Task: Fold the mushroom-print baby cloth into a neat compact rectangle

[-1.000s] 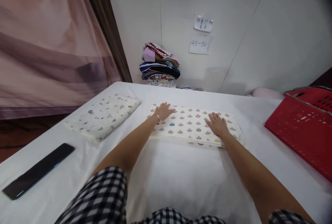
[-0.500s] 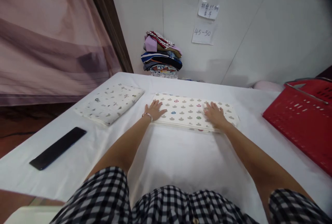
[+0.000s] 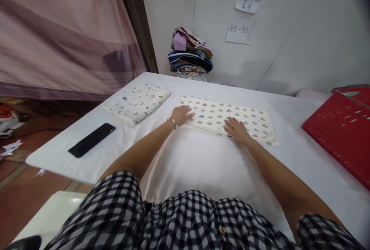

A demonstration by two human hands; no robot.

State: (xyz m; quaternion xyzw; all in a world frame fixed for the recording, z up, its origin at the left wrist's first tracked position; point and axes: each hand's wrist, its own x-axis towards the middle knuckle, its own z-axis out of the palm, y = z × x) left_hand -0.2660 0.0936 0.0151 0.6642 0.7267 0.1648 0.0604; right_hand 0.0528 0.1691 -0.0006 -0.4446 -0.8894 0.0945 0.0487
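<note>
A folded white cloth with rows of small grey prints and a few red and blue ones lies flat on the white-covered table. My left hand, with a bracelet at the wrist, rests on the cloth's left end, fingers spread. On the near edge, right of the middle, my right hand lies flat with its fingers apart. Neither hand grips anything. A second folded white cloth, printed with scattered small figures, lies to the left of my left hand.
A black phone-like slab lies on the table's left part. The red basket stands at the right. Against the wall is a pile of folded fabrics. A pale stool is at lower left, and a pink curtain hangs at left.
My right hand has slid left and nearer along the cloth, uncovering its right end. My left hand stays at the left end. The whole view has shifted.
</note>
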